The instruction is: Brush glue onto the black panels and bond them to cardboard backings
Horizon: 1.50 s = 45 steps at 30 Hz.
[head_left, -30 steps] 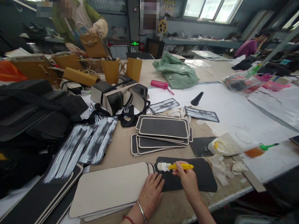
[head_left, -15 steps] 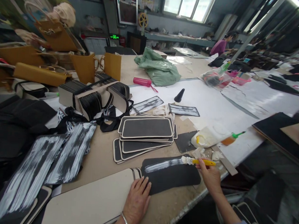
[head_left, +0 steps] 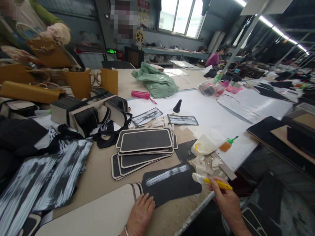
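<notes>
My right hand (head_left: 224, 196) grips the yellow handle of a brush (head_left: 218, 183). White paste clings to its bristles, which are at the right edge of a black panel (head_left: 174, 187). A white streak runs along the upper part of that panel. My left hand (head_left: 141, 213) lies flat with fingers stretched out, at the panel's lower left corner and the end of a beige panel stack (head_left: 92, 215). Beyond the black panel sits a pile of dark panels with pale borders (head_left: 146, 140). A paste-smeared white container (head_left: 205, 145) stands at the back right of the panel.
Paste-streaked black pieces (head_left: 65, 176) lie at left. Behind are strapped panel bundles (head_left: 87, 112), tan bags (head_left: 31, 91), a green plastic bag (head_left: 158, 82) and a black cone (head_left: 177, 106). An orange bottle (head_left: 227, 144) stands near the right table edge. Another person handles a bag at upper left.
The brush has come off the white streak and moved to the panel's right edge with my right hand. My left hand keeps its place by the panel. The camera view has shifted.
</notes>
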Motion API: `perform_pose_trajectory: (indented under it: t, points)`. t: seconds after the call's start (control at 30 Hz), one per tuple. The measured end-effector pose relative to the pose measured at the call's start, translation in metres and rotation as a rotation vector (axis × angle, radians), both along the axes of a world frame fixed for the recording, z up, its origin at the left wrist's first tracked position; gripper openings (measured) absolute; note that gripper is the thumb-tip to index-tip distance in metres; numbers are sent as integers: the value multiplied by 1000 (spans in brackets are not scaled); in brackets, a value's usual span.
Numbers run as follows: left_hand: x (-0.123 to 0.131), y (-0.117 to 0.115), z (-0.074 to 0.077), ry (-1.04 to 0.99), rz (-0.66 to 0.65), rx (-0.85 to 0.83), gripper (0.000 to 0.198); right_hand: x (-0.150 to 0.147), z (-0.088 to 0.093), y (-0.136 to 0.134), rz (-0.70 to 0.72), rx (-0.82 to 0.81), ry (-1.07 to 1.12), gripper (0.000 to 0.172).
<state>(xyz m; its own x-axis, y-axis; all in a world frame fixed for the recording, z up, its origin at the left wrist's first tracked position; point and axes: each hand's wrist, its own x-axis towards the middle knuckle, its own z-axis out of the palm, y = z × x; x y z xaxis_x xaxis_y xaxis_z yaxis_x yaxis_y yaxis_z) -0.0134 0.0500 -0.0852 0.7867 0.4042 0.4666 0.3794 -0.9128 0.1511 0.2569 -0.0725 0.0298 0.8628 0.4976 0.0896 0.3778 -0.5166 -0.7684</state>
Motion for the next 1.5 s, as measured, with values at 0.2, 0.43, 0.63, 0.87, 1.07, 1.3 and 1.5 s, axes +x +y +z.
perform_pose_trajectory:
  t: [0.2,0.43,0.63,0.87,1.07,1.3,1.5]
  points:
    - [19,-16,-5,87,2,-131,22,-45,-4,11,109,78,154,42]
    - [7,-25,-9,1,32,-116,28,-97,-31,33,342,110,287,33]
    - [3,-22,-6,-14,32,-200,30,-81,-54,30,326,92,271,33]
    - [4,-22,-6,-40,45,-142,31,29,-56,5,55,-41,-41,45]
    - [6,-21,-6,-87,38,-51,32,56,-35,-7,76,-39,-306,50]
    - [4,-30,-2,36,96,-72,31,-8,-21,14,149,37,58,42]
    - [2,-30,0,55,79,-178,28,-86,-42,55,249,180,476,42]
